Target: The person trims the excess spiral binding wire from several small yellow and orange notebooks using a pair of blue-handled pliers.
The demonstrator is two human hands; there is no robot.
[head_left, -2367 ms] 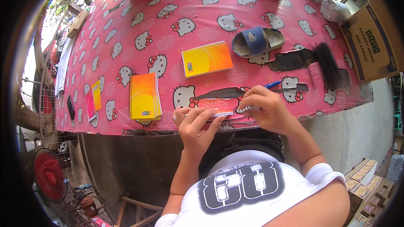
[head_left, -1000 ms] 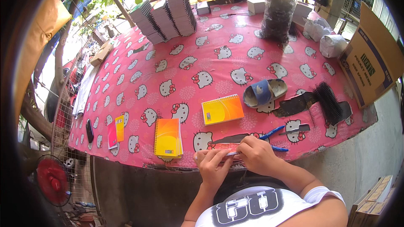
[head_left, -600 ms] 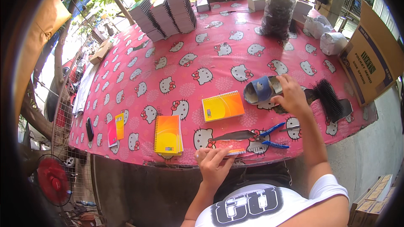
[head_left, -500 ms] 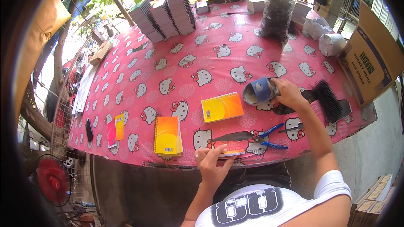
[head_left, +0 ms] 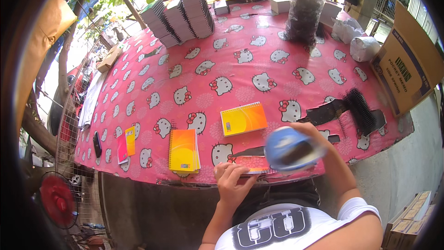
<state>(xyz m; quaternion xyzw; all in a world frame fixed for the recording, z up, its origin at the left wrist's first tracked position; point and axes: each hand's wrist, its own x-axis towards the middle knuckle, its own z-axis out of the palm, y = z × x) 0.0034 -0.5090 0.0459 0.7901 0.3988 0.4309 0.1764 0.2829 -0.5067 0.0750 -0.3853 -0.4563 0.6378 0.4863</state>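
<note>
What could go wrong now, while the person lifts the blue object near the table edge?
1. The right hand carries the blurred blue object over the table edge; a loose hold might drop it off the table.
2. The left hand pins a thin booklet right at the edge, which may slide off if released.
3. The orange notebook lies close to the edge and may get knocked.
</note>
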